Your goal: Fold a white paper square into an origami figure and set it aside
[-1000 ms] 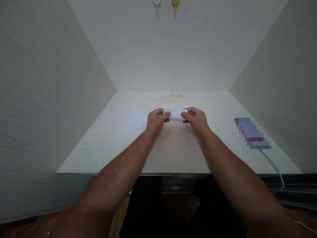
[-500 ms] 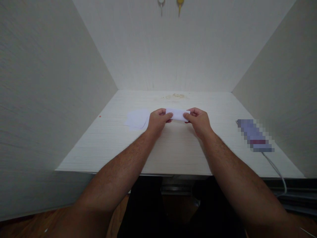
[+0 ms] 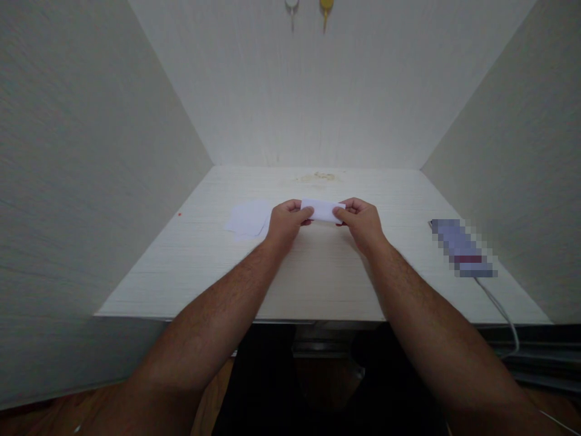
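Note:
A narrow strip of white paper [image 3: 322, 210], which looks folded, is stretched level between my two hands above the middle of the desk. My left hand [image 3: 287, 221] pinches its left end, thumb on the near face and fingers behind. The right end is pinched the same way by my right hand [image 3: 362, 219]. Just left of my left hand, a few loose white sheets of paper [image 3: 247, 218] lie overlapping on the desk, partly covered by that hand. The fingers behind the strip are mostly hidden.
The white desk [image 3: 336, 278] is closed in by panels on three sides. At the right lies a pixelated flat device [image 3: 463, 247] with a white cable [image 3: 502, 309] running off the front edge. A brownish stain [image 3: 320, 177] marks the back. Two hooks, one yellow [image 3: 325, 6], hang on the back panel.
The whole view has shifted slightly, so everything sits a little farther left. Both hands keep their pinch on the paper strip, which looks much the same.

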### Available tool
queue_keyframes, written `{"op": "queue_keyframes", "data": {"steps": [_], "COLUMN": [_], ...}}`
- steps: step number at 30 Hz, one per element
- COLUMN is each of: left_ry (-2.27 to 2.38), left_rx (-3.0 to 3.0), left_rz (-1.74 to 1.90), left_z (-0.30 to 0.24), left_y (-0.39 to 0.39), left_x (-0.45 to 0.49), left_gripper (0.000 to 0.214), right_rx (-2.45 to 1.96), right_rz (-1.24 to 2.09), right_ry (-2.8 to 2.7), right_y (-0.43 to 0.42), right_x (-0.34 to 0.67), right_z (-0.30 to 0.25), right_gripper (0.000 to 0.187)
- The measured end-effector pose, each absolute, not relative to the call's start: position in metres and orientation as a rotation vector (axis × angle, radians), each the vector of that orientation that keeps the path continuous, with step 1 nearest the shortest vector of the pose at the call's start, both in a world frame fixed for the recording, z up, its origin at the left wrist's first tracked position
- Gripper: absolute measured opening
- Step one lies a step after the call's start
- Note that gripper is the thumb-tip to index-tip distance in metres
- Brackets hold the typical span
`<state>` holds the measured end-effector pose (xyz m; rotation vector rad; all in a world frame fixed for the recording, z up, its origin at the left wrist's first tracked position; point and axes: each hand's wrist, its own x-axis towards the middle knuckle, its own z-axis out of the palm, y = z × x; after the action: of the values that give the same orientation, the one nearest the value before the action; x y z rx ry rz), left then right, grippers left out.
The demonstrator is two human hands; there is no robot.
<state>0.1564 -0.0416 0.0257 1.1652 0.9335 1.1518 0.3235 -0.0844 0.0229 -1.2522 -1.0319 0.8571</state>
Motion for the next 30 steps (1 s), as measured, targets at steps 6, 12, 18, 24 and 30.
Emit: {"op": "queue_keyframes", "data": {"steps": [6, 12, 18, 24, 30], "left_ry": [0.932, 0.931, 0.935, 0.919, 0.923], "left_rx": [1.171, 1.162, 1.166, 1.150, 1.149], "left_rz": [1.159, 1.164, 1.160, 1.170, 1.181], "left_z": [0.0245, 0.0261, 0.0242, 0.0245, 0.0240], "left_y": [-0.0405, -0.0418, -0.0401, -0.0407, -0.0398], "left_x": [0.1561, 0.1564, 0.1560, 0.1567, 0.1569], "left_gripper": [0.019, 0.018, 0.018, 0.019, 0.019], "right_rx": [-1.251, -1.243, -1.241, -1.276, -1.253], "right_rz": [0.853, 0.861, 0.858, 0.824, 0.827], "right_ry": [-1.035, -1.018, -1.006, -1.019, -1.006], "right_y": [-0.0846, -0.0837, -0.0842, -0.0858, -0.0858], "right_x": [0.3241, 0.3243, 0.3236, 0.3237, 0.3231], "right_z": [0.0220, 0.0216, 0.0226, 0.0239, 0.0244], "right_gripper": [0.024, 0.023, 0.022, 0.024, 0.023]}}
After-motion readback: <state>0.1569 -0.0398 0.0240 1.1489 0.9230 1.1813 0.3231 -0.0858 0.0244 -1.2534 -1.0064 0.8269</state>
